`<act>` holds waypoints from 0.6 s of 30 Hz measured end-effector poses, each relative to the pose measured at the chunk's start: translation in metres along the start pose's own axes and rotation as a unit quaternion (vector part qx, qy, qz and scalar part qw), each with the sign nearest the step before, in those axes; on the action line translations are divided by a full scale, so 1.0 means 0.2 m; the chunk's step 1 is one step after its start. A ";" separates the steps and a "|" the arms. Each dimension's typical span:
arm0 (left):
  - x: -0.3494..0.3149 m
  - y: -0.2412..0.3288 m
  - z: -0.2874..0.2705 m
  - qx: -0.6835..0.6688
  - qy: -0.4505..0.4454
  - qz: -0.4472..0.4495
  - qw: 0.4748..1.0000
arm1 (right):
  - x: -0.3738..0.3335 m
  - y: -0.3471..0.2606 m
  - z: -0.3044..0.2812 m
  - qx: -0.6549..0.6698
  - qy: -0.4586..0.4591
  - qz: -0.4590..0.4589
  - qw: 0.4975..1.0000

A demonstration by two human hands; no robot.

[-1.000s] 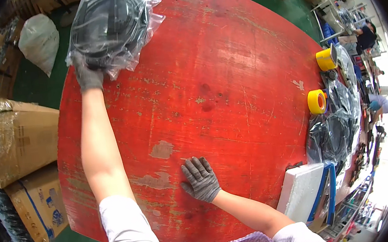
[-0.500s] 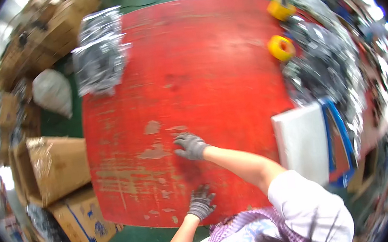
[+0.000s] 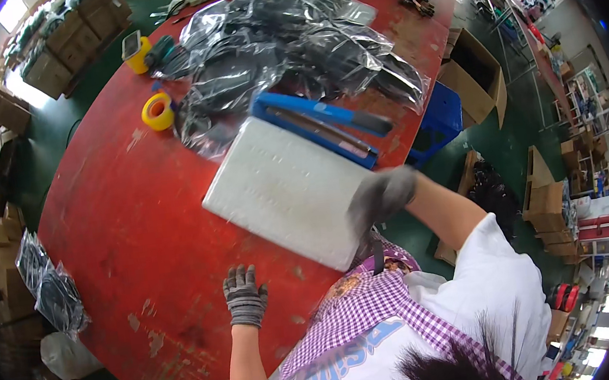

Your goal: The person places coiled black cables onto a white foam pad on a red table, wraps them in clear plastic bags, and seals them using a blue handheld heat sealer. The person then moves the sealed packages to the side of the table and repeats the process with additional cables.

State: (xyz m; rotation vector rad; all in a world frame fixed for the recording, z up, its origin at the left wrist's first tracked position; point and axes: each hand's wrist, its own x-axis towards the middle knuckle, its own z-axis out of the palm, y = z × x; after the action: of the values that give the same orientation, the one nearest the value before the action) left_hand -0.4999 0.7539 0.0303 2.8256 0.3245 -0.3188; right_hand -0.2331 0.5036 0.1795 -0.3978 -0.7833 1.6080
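Observation:
My left hand [image 3: 246,298], in a grey knit glove, lies flat on the red tabletop [image 3: 139,244] with its fingers stretched out and nothing in it. The gloved right hand [image 3: 381,198] is smeared by motion at the near right end of a white slab [image 3: 286,192]. Its fingers are too blurred to show whether they grip the slab or only pass over it. Lying on the table at an angle, the slab looks flat and thick-edged. Along its far side is a long blue device [image 3: 320,125] with a bar-like arm.
Clear plastic bags with dark contents [image 3: 254,62] are heaped beyond the slab. Left of them are a yellow tape roll [image 3: 157,112] and a yellow tape dispenser [image 3: 136,53]. A blue stool [image 3: 437,120] and an open carton [image 3: 472,76] stand off the table's right side.
The view has swung to the right, bringing the slab and bags to the middle. My right hand has gone from over the bare tabletop to the slab's end; the left still rests on the table.

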 end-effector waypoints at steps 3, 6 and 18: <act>0.22 0.38 0.04 0.019 0.014 0.022 0.999 | -0.57 -0.26 -0.40 0.111 0.113 -0.231 0.960; 0.43 0.78 0.24 0.014 -0.018 0.035 0.999 | -1.10 -0.32 -1.11 0.195 0.512 -0.234 0.803; 0.40 1.41 0.16 -0.155 -0.073 -0.169 0.971 | -0.91 -0.24 -1.98 0.313 0.688 -0.114 0.644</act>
State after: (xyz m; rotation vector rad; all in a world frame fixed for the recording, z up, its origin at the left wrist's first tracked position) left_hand -0.3581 0.4954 0.0505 2.4182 0.7546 -0.4957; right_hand 0.0960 0.4323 -0.1004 -0.7865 0.8678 0.7980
